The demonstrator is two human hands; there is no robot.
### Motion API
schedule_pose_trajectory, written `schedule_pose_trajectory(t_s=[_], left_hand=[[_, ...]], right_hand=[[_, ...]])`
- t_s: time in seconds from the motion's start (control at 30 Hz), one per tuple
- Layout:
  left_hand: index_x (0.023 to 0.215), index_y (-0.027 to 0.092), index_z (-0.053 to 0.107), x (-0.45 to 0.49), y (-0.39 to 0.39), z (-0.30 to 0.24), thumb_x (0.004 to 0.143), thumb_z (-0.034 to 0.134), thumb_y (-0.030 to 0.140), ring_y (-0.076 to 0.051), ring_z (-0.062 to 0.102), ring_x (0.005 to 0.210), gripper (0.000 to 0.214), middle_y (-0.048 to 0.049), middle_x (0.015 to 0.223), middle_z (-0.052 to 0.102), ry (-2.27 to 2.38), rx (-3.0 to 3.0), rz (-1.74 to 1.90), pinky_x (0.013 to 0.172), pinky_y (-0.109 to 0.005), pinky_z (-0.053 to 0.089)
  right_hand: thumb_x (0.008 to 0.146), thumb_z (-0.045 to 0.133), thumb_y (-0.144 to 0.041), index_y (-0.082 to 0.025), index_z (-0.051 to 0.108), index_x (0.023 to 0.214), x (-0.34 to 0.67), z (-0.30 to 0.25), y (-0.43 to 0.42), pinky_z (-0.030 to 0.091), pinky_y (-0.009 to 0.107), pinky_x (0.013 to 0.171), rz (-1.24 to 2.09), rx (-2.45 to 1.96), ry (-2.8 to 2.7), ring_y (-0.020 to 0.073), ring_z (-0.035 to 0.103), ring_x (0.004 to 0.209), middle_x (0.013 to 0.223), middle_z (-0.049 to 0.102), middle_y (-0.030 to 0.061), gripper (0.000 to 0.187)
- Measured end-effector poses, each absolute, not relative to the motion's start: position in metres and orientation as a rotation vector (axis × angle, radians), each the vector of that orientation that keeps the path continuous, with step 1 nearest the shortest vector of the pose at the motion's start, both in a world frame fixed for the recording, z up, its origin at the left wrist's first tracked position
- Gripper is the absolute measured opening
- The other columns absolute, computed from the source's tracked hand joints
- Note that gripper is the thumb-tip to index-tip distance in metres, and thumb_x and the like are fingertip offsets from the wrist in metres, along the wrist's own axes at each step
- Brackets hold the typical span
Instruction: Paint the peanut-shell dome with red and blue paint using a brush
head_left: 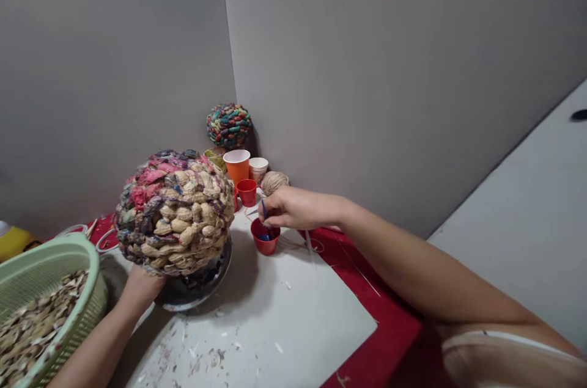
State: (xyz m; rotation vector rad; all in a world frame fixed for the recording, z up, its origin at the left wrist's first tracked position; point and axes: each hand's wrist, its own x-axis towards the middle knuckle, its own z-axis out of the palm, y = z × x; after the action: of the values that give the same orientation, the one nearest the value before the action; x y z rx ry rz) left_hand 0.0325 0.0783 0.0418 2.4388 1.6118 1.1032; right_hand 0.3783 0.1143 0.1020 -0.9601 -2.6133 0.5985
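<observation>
A large ball covered in peanut shells [192, 211] is partly coloured pink, purple and green at its upper left and is bare tan elsewhere. My left hand [147, 284] is closed on it from below, with the fingers hidden under the shells. Beneath the ball is a dark bowl [197, 296]. My right hand [279, 208] pinches a thin blue paintbrush [264, 209], its lower end down in a small red cup [265, 246] that holds blue paint. The brush tip is hidden in the cup.
Left of the ball stands a green basket [94, 259] of shell pieces, with a yellow bottle [16, 242] behind. Farther back are an orange cup [237, 168], another red cup [247, 194], white cups [258, 167], twine [275, 181] and a multicoloured ball [229, 124]. Grey walls [367, 70] enclose the table.
</observation>
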Motion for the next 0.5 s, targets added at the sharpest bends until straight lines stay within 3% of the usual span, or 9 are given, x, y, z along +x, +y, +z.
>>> schedule_pose_trajectory(t_s=[0.1, 0.2, 0.5], left_hand=[[0.121, 0.026, 0.071, 0.032, 0.079, 0.043, 0.086, 0.047, 0.047, -0.027, 0.057, 0.138, 0.047, -0.0074, 0.126, 0.076, 1.593, 2.461, 1.079, 0.115, -0.04, 0.046], [0.123, 0.026, 0.07, 0.034, 0.078, 0.046, 0.087, 0.049, 0.049, -0.027, 0.058, 0.136, 0.048, -0.0082, 0.129, 0.074, 1.602, 2.468, 1.091, 0.116, -0.041, 0.045], [0.124, 0.025, 0.07, 0.043, 0.074, 0.053, 0.087, 0.048, 0.048, -0.026, 0.056, 0.138, 0.048, -0.0075, 0.124, 0.077, 1.561, 2.449, 1.112, 0.116, -0.038, 0.045]], right_hand=[[0.083, 0.067, -0.012, -0.015, 0.073, 0.084, 0.384, 0.103, 0.113, 0.047, 0.025, 0.068, 0.735, -0.993, -2.365, 0.0119, 0.061, 0.07, 0.079, 0.073, 0.003, 0.007], [0.073, 0.074, -0.011, -0.015, 0.07, 0.07, 0.387, 0.099, 0.113, 0.047, 0.024, 0.064, 0.979, -1.05, -2.031, 0.0111, 0.06, 0.065, 0.071, 0.07, 0.001, 0.007], [0.076, 0.077, -0.019, -0.016, 0.062, 0.076, 0.405, 0.071, 0.109, 0.051, 0.017, 0.047, 1.222, -1.106, -1.286, 0.0088, 0.063, 0.049, 0.059, 0.069, 0.0003, 0.015]])
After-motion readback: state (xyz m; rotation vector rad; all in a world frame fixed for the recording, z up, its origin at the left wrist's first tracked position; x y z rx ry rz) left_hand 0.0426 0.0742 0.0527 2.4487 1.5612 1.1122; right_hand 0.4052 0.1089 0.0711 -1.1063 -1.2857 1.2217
